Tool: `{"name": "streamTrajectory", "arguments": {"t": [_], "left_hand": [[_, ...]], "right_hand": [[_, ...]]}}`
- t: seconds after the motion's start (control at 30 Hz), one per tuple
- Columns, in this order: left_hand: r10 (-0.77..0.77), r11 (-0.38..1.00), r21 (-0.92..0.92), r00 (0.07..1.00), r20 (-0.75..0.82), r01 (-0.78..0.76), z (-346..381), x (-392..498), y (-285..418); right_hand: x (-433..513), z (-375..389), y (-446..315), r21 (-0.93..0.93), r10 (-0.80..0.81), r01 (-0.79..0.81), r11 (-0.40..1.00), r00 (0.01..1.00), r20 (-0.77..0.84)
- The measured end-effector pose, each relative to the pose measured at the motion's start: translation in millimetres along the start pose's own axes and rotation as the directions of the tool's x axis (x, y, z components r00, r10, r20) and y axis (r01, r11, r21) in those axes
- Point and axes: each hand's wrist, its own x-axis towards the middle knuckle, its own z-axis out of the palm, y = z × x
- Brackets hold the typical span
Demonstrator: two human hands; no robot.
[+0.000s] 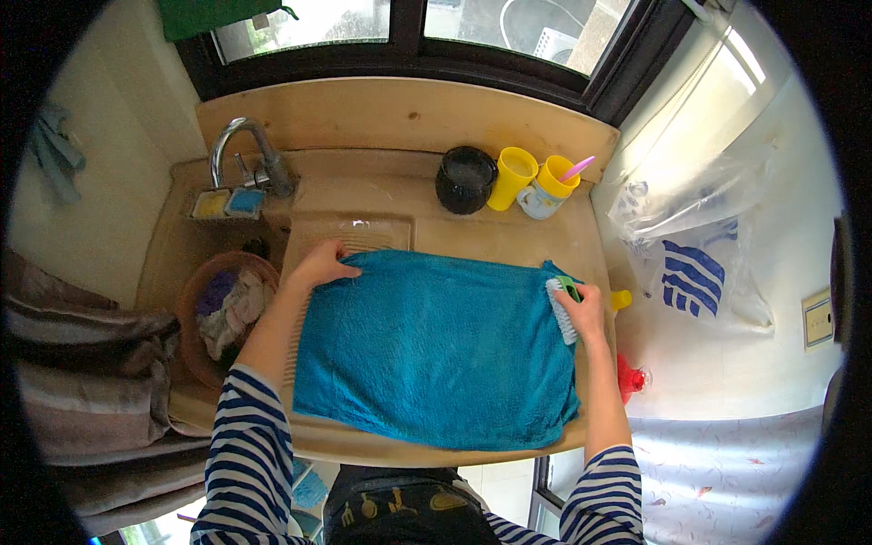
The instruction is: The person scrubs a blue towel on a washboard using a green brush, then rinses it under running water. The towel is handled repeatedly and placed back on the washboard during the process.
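Observation:
A teal towel (pixel 436 347) lies spread over the ribbed washboard surface of the laundry sink counter (pixel 504 238). At its upper left corner, my left hand (pixel 323 264) touches the edge with thumb and fingers; whether it grips the cloth is hard to make out. My right hand (pixel 584 310) is closed around a scrub brush (pixel 563 313) with white bristles and a green handle, at the towel's right side. The cloth there is bunched and folded along its edge.
A chrome faucet (pixel 238 153) rises behind a soap dish (pixel 226 204). Left of the towel, a basin (pixel 194 347) holds wet cloths. A dark jar (pixel 466 180), yellow cups (pixel 512 178) and a mug (pixel 538 203) line the back. A plastic bag (pixel 702 266) hangs right.

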Motion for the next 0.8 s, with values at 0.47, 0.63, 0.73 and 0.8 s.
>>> {"name": "streamTrajectory", "arguments": {"t": [0.47,0.63,0.73,0.8], "left_hand": [[-0.397,0.798,-0.602,0.769,-0.502,0.019,5,-12,-16],[-0.004,0.995,0.063,0.692,-0.722,0.072,15,-61,4],[0.2,0.98,0.101,0.84,-0.505,-0.173,38,-150,26],[0.198,0.922,0.378,0.938,-0.284,-0.08,68,-206,32]], "right_hand": [[55,47,-55,-0.177,-0.21,0.143,0.974,0.864,-0.457],[58,45,-51,-0.211,-0.256,0.17,0.962,0.826,-0.502],[6,53,-65,-0.128,-0.138,0.091,0.988,0.89,-0.434],[-52,71,-98,-0.057,-0.145,0.134,0.989,0.951,-0.274]]}}
